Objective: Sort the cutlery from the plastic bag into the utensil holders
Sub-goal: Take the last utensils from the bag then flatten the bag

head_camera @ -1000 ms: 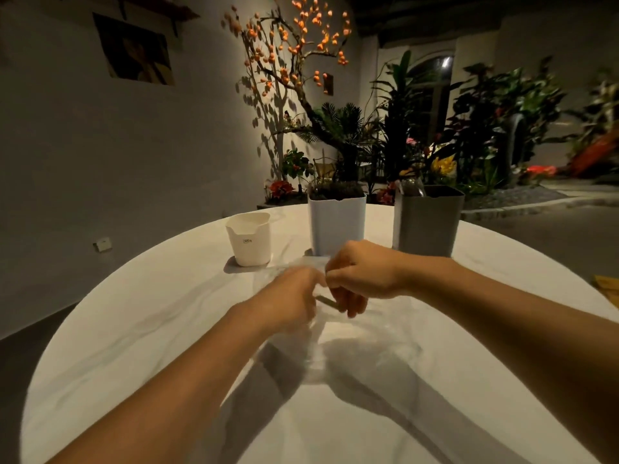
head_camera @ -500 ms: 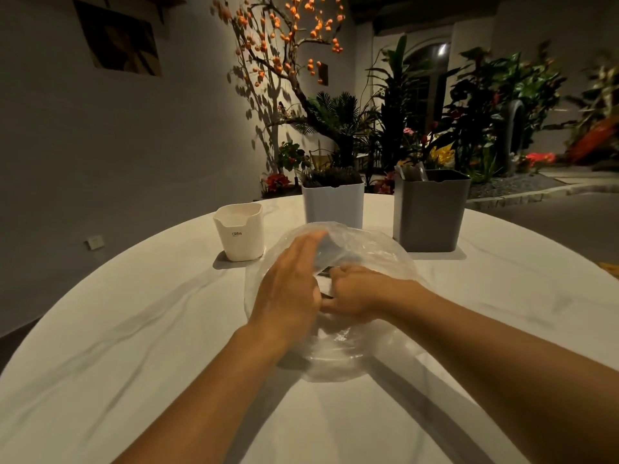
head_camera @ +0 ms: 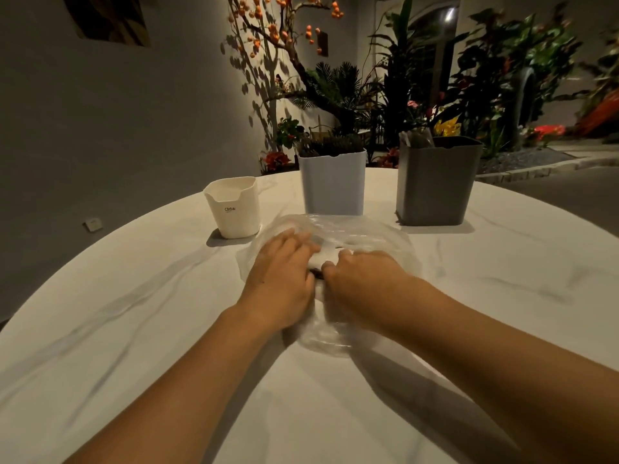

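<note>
Apparently we are only starting: both hands, left hand (head_camera: 279,279) flat-fingered, right hand (head_camera: 360,279) curled, are working the clear plastic bag (head_camera: 378,236) at table centre, its cutlery perhaps inside; holders (head_camera: 333,185) are waiting at twelve o'clock.

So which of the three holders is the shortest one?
The cream holder on the left, printed with small lettering. The white holder in the middle and the dark grey holder on the right stand taller.

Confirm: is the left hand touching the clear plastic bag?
Touching. Head view: the left hand lies on the clear plastic bag, its fingers pressing into the film.
</note>
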Motion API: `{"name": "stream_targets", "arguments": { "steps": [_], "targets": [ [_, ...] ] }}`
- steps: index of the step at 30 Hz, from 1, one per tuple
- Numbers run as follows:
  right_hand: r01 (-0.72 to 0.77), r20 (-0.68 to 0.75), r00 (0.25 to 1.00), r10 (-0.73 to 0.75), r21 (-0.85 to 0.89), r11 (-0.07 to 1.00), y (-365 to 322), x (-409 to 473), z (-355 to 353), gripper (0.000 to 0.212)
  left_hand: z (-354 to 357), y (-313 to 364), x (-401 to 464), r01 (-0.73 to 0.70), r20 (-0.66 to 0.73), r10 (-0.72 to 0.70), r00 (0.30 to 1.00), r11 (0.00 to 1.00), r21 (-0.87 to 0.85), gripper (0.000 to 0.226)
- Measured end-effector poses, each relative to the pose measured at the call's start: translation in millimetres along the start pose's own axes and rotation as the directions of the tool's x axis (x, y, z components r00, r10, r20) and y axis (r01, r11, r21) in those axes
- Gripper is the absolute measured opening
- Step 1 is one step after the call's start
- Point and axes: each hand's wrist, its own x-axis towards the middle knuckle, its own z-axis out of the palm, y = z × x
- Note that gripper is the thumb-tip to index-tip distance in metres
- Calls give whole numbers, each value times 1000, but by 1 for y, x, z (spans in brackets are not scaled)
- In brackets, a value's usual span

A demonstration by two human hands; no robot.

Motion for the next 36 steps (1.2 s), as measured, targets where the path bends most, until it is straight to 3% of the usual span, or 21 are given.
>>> {"name": "stream_targets", "arguments": {
  "steps": [3, 7, 11, 14, 18, 21, 23, 28, 32, 36],
  "targets": [
    [-14, -59, 998, 21, 114, 993, 3, -13, 6, 42, -1, -1, -2, 59, 88, -76, 993, 981, 185, 47],
    [-10, -93, 995, 29, 194, 981, 11, -26, 2, 36, -8, 7, -5, 95, 74, -117, 990, 964, 250, 45],
    [34, -194, 981, -6, 141, 989, 13, -26, -3, 33, -10, 6, -13, -9, 110, 1, 994, 997, 71, 58],
    [52, -179, 984, -26, 145, 988, 17, -27, -2, 40, -12, 6, -18, -96, 55, 99, 994, 993, -62, 59],
    [56, -154, 988, -28, 180, 982, 18, -25, 4, 42, -17, 17, -19, -138, 24, 138, 990, 990, -17, 41],
    [112, -298, 953, -56, 176, 978, 18, -20, 7, 29, -23, 25, -21, -50, 84, 49, 995, 999, 10, 35],
    [123, -327, 943, -60, 177, 977, 18, -19, 4, 32, -25, 27, -19, -28, 96, 23, 995, 998, 48, 34],
    [195, -307, 942, -137, 167, 967, 18, -24, -4, 46, -26, 19, -16, -23, 129, 14, 992, 997, 69, 31],
    [132, -229, 970, -86, 193, 972, 19, -19, -1, 53, -23, 13, -18, -56, 133, 56, 990, 998, -2, 33],
    [72, -222, 974, -39, 145, 987, 21, -20, 1, 42, -18, 7, -15, -105, 93, 107, 990, 994, -20, 31]
  ]
}}
